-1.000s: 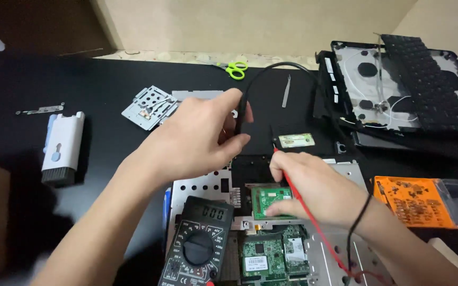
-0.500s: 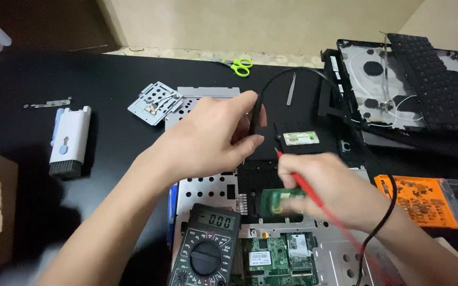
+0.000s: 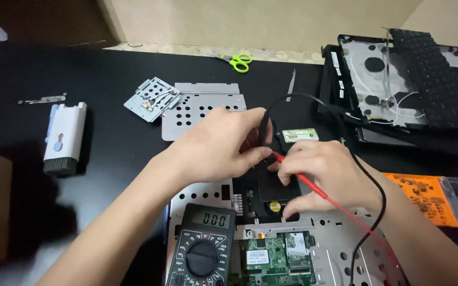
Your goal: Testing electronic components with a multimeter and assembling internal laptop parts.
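Left hand [image 3: 216, 151]: fingers pinched on the black probe [image 3: 264, 130], tip down for contact with the laptop board [image 3: 271, 185] at the table's near edge.
Right hand [image 3: 319, 177]: palm down, fingers grasping the red probe [image 3: 300, 177] pen-fashion.
Meter [image 3: 202, 249]: beside the board, display facing the person.
Keyboard [image 3: 425, 69]: far right corner.

red probe [image 3: 314, 186] | blk probe [image 3: 263, 127] | green scissors [image 3: 241, 62] | orange bag [image 3: 425, 197] | blk table [image 3: 107, 143]
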